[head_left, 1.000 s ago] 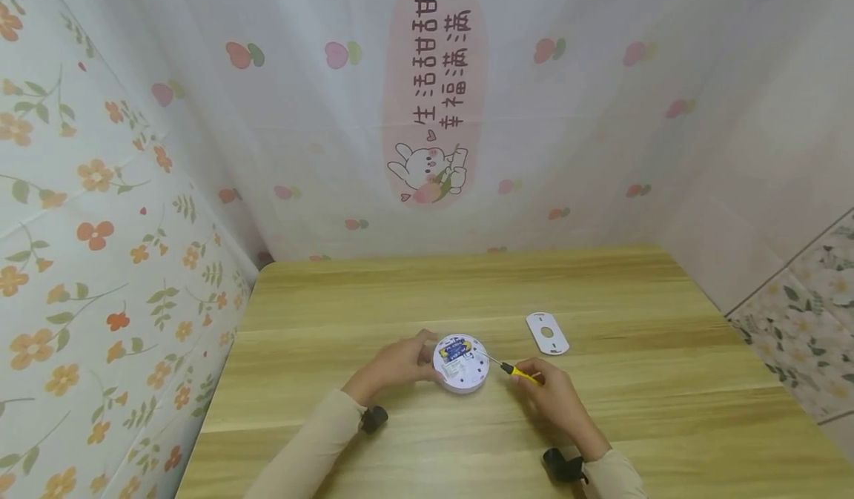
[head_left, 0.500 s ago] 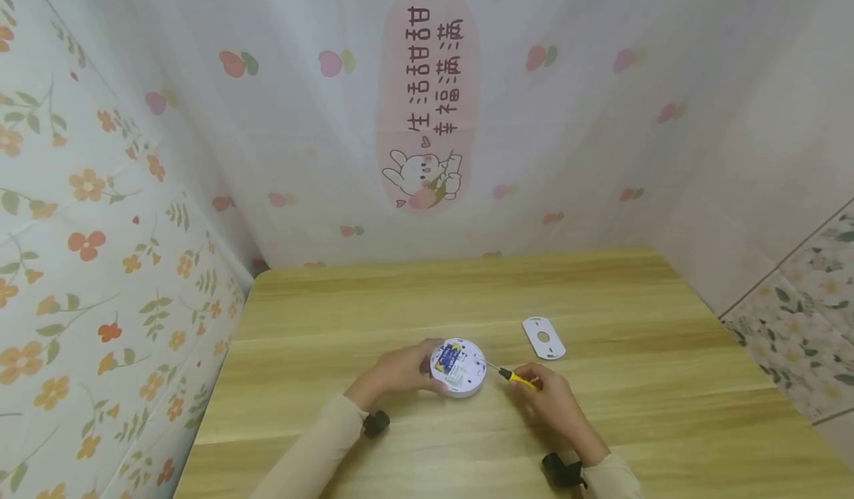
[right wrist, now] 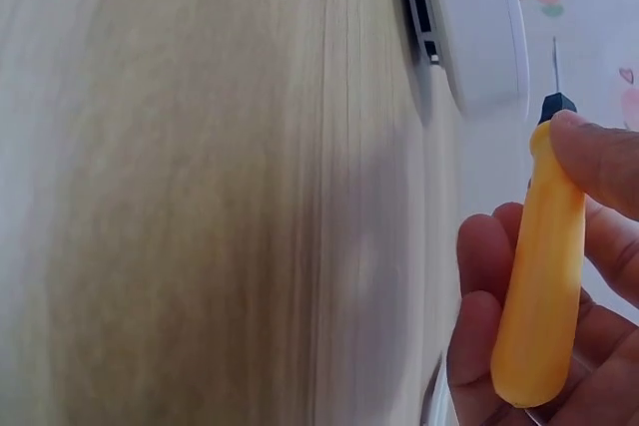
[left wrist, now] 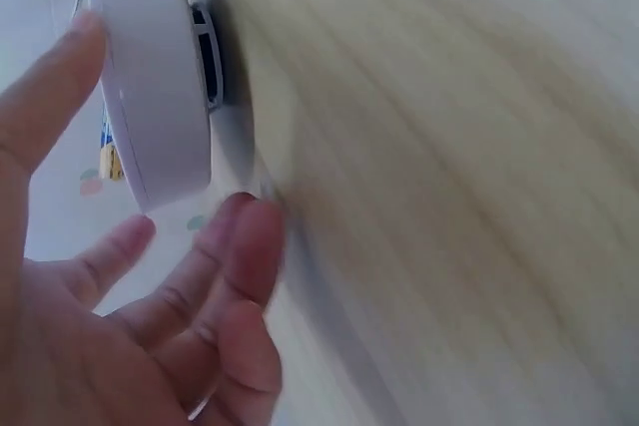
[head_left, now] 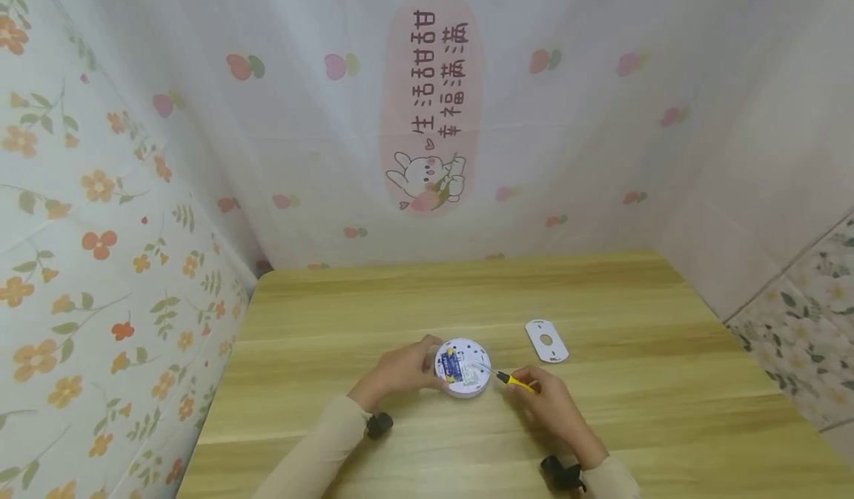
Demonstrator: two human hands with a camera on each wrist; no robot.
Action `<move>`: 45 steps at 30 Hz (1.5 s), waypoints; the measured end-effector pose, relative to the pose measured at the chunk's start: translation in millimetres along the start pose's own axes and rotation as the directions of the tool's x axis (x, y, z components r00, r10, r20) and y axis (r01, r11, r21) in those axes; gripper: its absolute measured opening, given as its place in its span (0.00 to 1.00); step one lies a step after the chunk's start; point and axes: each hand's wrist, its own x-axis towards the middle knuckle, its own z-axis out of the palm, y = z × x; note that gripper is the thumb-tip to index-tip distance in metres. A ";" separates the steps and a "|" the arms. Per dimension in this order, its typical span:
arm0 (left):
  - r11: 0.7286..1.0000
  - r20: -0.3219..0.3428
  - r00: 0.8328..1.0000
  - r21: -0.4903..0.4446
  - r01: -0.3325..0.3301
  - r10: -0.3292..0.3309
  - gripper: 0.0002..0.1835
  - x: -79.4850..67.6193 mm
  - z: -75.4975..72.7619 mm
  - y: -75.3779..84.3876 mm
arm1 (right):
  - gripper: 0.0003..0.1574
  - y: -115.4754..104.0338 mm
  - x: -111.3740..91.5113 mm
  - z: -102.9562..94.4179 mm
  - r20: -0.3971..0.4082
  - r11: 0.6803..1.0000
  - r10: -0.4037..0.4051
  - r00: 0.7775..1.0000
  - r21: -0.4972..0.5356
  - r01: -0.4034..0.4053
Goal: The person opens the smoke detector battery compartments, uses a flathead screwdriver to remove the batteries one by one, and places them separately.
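Disc [head_left: 475, 385] is mid-table between the hands, battery side up, in the left hand's hold. Relation that matters: from the right hand [head_left: 550, 395], disc lies left and slightly far, with the driver [right wrist: 544, 276] bridging the gap. Driver's long axis runs from near right to far left; handle in right fingers, shaft [right wrist: 556, 67] ends over disc's right half. Tip contact: can't tell. Left hand [head_left: 403, 368] is nearer to disc, thumb on its rim, fingers curled at the left edge. Right hand pinches the handle, fingers wrapped narrow round it. Disc has a dark grille [left wrist: 209, 57] underneath, close to the table [head_left: 300, 351]; touching or just apart, can't tell.

Counts, near to far: two wrist cams, right one [head_left: 562, 474] nearest, left one [head_left: 379, 425] a bit farther; two hands, both holding; one driver; one disc; blue-yellow battery [head_left: 451, 365] seated in disc's left half, one cell or more unclear; one plate [head_left: 537, 334], white with one round centre hole, far right of disc, apart from both hands, right hand nearer, long axis slanting far left to near right; one table; printed cloth [head_left: 567, 150] behind.
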 end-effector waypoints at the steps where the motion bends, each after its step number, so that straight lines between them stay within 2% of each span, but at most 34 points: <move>1: 1.000 0.002 1.000 0.007 0.000 0.000 0.47 0.6 1.3 0.5 | 0.08 0.2 -0.7 0.1 0.001 1.000 0.008 1.000 0.004 -0.008; 6: 1.000 0.026 1.000 0.029 -0.006 0.005 0.53 3.5 5.7 4.0 | 0.07 0.9 -2.8 1.5 0.003 0.999 0.032 0.999 0.024 -0.032; 11: 0.998 0.067 0.998 0.069 -0.013 0.009 0.52 4.3 5.5 6.5 | 0.07 -1.9 -3.6 2.2 0.013 0.999 0.029 0.999 0.021 -0.029; 15: 0.999 0.083 0.997 0.043 -0.011 0.007 0.50 2.7 -0.1 7.1 | 0.06 -3.7 -3.9 2.2 0.031 0.999 0.025 0.999 0.019 -0.026; 22: 0.999 0.068 0.997 0.028 -0.021 0.019 0.42 9.2 -4.3 3.7 | 0.07 -3.1 -4.6 0.5 0.028 1.000 0.022 0.999 -0.011 -0.021; 25: 1.000 0.050 0.999 0.017 -0.005 0.004 0.40 11.1 -4.5 4.4 | 0.07 -1.9 -3.6 -0.5 0.031 1.000 0.013 0.999 -0.018 -0.012; 29: 1.000 0.033 0.999 0.028 0.006 -0.007 0.43 11.9 -2.6 6.0 | 0.06 0.8 -2.3 -3.4 0.024 0.999 -0.012 1.000 -0.047 0.013; 35: 1.000 0.044 0.999 0.000 -0.007 0.007 0.49 12.1 0.7 9.2 | 0.05 4.7 0.1 -11.2 -0.002 0.992 -0.075 0.997 -0.101 0.074; 45: 1.000 0.046 0.999 0.005 -0.011 0.010 0.49 12.5 3.3 8.9 | 0.05 1.0 5.4 -25.4 0.080 0.974 -0.113 0.990 -0.187 0.126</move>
